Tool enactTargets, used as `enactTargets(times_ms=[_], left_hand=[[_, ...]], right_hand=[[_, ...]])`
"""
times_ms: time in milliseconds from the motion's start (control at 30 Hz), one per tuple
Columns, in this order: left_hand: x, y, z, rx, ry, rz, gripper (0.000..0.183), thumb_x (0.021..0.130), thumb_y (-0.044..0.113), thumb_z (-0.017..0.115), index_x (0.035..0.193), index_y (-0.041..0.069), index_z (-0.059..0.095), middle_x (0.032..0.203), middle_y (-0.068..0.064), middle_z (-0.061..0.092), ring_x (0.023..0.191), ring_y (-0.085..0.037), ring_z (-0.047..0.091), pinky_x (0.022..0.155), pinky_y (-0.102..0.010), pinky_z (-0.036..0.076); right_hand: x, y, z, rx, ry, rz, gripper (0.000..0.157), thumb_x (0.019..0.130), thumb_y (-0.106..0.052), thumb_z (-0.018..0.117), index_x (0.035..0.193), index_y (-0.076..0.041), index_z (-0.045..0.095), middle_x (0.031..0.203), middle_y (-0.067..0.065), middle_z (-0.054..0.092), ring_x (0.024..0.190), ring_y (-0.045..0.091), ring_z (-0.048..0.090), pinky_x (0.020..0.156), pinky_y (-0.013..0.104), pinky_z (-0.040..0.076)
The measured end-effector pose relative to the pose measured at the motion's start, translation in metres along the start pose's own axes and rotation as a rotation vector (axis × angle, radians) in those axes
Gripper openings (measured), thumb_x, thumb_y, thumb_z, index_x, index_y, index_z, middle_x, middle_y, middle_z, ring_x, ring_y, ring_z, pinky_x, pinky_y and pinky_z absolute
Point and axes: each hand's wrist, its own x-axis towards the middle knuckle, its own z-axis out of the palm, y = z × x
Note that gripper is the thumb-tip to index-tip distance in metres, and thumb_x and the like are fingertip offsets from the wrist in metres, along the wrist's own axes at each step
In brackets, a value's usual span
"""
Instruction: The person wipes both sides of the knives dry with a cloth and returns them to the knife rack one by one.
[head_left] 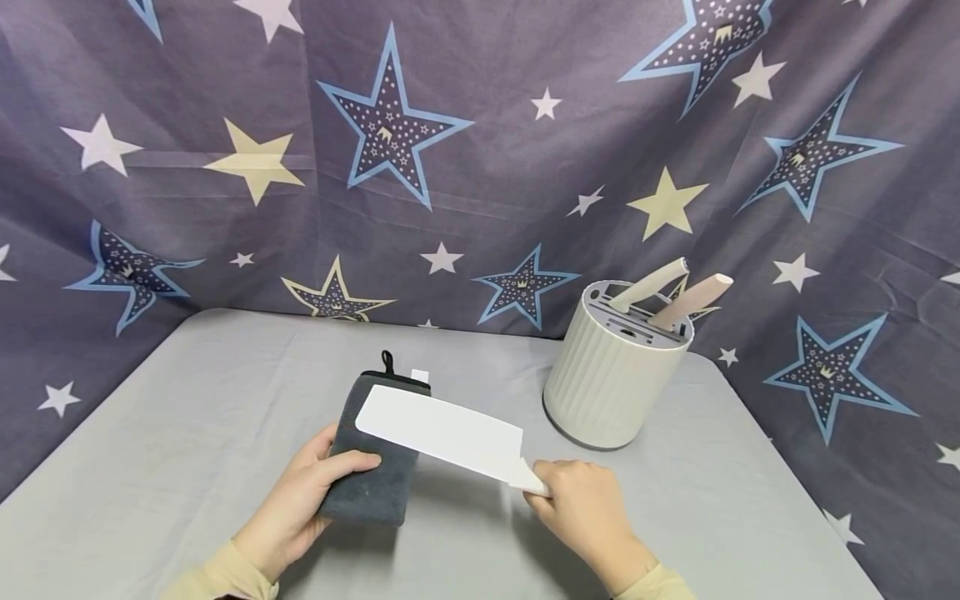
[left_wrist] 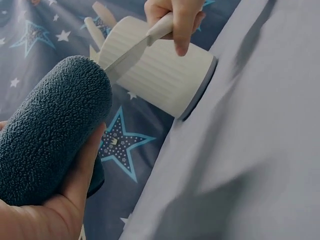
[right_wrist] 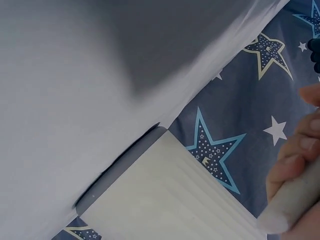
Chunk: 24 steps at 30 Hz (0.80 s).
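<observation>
A folded dark grey-blue cloth [head_left: 367, 492] with a black hanging loop is gripped in my left hand [head_left: 303, 492], thumb across its front. In the left wrist view the cloth [left_wrist: 55, 125] looks thick and fluffy. My right hand [head_left: 588, 504] holds a cleaver [head_left: 442, 427] by its pale handle. The broad white blade points left and lies in front of the cloth's upper part; whether they touch I cannot tell. Part of the handle [right_wrist: 287, 205] shows in the right wrist view, with the fingers wrapped round it.
A cream ribbed knife block [head_left: 611, 383] stands at the back right of the grey-covered table [head_left: 225, 392]. A cream-handled knife [head_left: 651, 283] and a pink-handled one [head_left: 693, 300] stick up from its slots. A star-patterned curtain [head_left: 480, 167] hangs behind the table.
</observation>
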Motion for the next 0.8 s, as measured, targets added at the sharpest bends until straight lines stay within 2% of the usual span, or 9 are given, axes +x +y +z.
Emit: enactTargets(times_ms=[200, 500, 667, 800], left_hand=[[0.001, 0.003, -0.005, -0.008, 0.022, 0.029, 0.048, 0.094, 0.009, 0.061, 0.135, 0.006, 0.037, 0.105, 0.0, 0.069, 0.083, -0.013, 0.072, 0.072, -0.03, 0.06], [0.001, 0.002, -0.011, -0.017, 0.057, 0.055, 0.042, 0.094, 0.009, 0.062, 0.131, 0.01, 0.041, 0.104, 0.001, 0.067, 0.082, -0.013, 0.072, 0.069, -0.032, 0.06], [0.002, 0.001, -0.013, -0.024, 0.091, 0.073, 0.044, 0.095, 0.009, 0.061, 0.132, 0.01, 0.038, 0.103, 0.001, 0.068, 0.082, -0.013, 0.072, 0.069, -0.032, 0.06], [0.003, 0.002, -0.013, -0.023, 0.118, 0.097, 0.046, 0.095, 0.01, 0.062, 0.134, 0.01, 0.038, 0.104, 0.002, 0.068, 0.083, -0.012, 0.071, 0.07, -0.032, 0.06]], right_hand=[[-0.003, 0.003, 0.0, 0.004, -0.023, 0.009, 0.046, 0.069, -0.018, 0.077, 0.055, -0.023, 0.034, 0.048, -0.013, 0.04, 0.046, 0.005, 0.028, 0.04, 0.025, 0.026], [-0.003, 0.006, -0.006, -0.001, -0.109, 0.034, 0.045, 0.069, -0.016, 0.075, 0.055, -0.022, 0.032, 0.048, -0.014, 0.033, 0.048, 0.003, 0.023, 0.042, 0.022, 0.024], [-0.002, 0.007, -0.009, 0.012, -0.102, 0.049, 0.045, 0.068, -0.014, 0.074, 0.056, -0.022, 0.032, 0.049, -0.014, 0.031, 0.048, 0.003, 0.022, 0.042, 0.022, 0.023], [-0.002, 0.006, -0.01, 0.05, -0.108, 0.1, 0.044, 0.066, -0.012, 0.072, 0.054, -0.023, 0.031, 0.048, -0.015, 0.03, 0.047, 0.003, 0.022, 0.041, 0.022, 0.022]])
